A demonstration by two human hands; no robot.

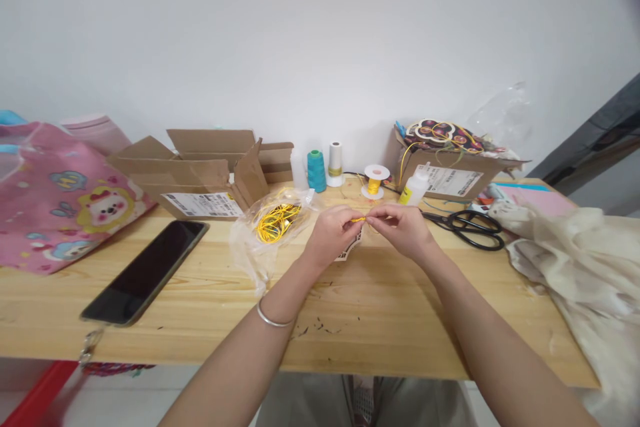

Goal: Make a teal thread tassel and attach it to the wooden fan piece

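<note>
Over the middle of the wooden table, a short stretch of yellow cord [359,219] runs between my two hands. My left hand [334,232] pinches it from the left, thumb and forefinger pressed together. My right hand [401,229] pinches its other end, the fingertips almost meeting those of the left. Below the hands shows a pale flat piece with dark markings [349,249], mostly covered by my left hand; whether it hangs from the cord I cannot tell. Left of my hands, a clear plastic bag [249,250] holds a loose bundle of yellow cord [277,223].
Black scissors [467,223] and cream cloth [590,260] lie right. Behind stand a small bottle [414,188], a spool of yellow thread [374,185], a teal thread cone [316,172] and a filled box [450,177]. An open box [200,177], phone [147,271] and pink bag [60,193] are left.
</note>
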